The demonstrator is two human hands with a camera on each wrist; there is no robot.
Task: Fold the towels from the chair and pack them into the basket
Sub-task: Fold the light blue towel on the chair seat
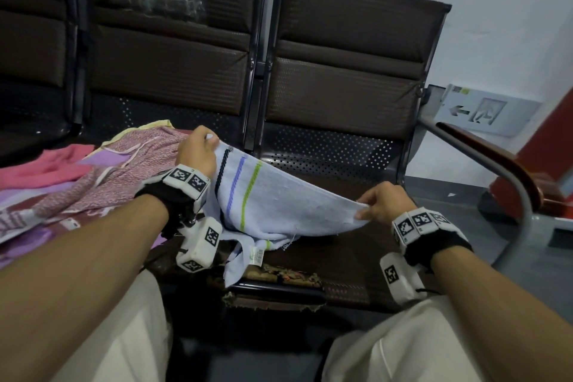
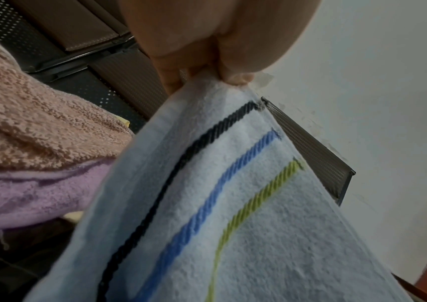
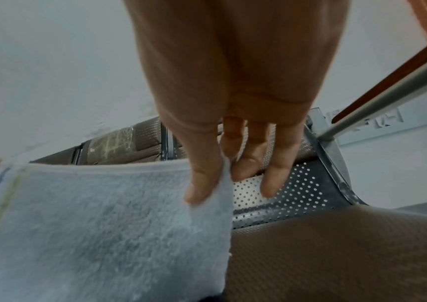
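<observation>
A pale blue towel (image 1: 288,205) with black, blue and green stripes hangs stretched above the brown chair seat (image 1: 347,260). My left hand (image 1: 198,149) pinches its far striped corner; the left wrist view shows the towel (image 2: 233,204) hanging from the fingertips (image 2: 233,77). My right hand (image 1: 381,205) pinches the opposite plain corner; in the right wrist view the thumb (image 3: 202,183) presses the towel (image 3: 104,224) against a finger. The towel's lower edge with a label droops onto the seat's front. No basket is in view.
A pile of other towels lies on the seat to the left: a pink speckled one (image 1: 124,174), a plain pink one (image 1: 46,167), a lilac one (image 2: 26,194). A metal armrest (image 1: 483,161) curves at the right. My legs are at the seat's front edge.
</observation>
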